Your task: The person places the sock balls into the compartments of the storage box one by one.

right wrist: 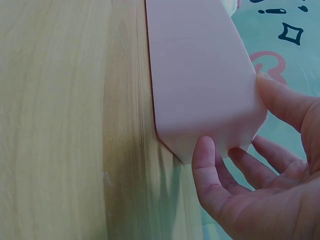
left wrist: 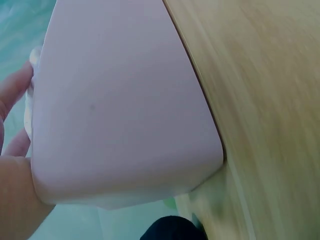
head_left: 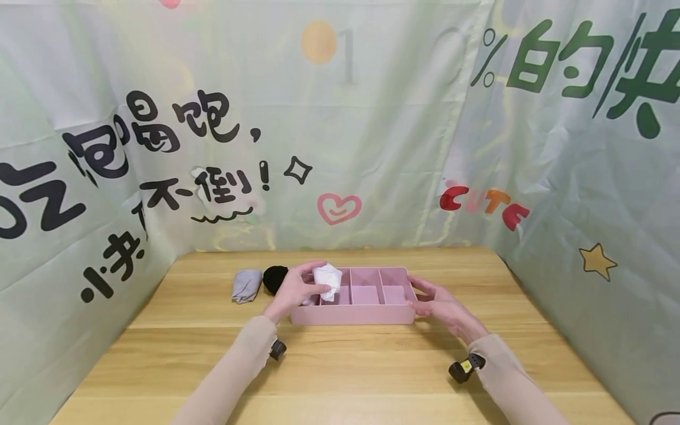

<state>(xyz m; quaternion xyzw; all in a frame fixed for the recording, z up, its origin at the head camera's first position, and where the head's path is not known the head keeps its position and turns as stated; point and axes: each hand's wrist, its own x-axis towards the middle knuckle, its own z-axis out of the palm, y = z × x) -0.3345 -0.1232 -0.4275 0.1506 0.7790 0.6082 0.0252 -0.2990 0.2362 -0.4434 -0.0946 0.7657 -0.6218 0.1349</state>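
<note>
My left hand (head_left: 292, 290) pinches a small bundle of white cloth (head_left: 328, 283) between thumb and fingers, over the left part of a pink divided box (head_left: 353, 315). The box's right end is held by my right hand (head_left: 445, 307). In the right wrist view the thumb (right wrist: 282, 100) lies at the box's upper edge and the other fingers touch its end wall. Something pale lies in the leftmost compartment, mostly behind the left hand. From the left wrist, the box's front wall (left wrist: 120, 100) hides most of the white cloth.
A folded grey cloth (head_left: 247, 285) lies on the wooden table (head_left: 350, 366) left of the box. Beside it is a black bundle (head_left: 274, 278), partly covered by the left hand. Printed fabric curtains (head_left: 372, 147) enclose the table at the back and sides.
</note>
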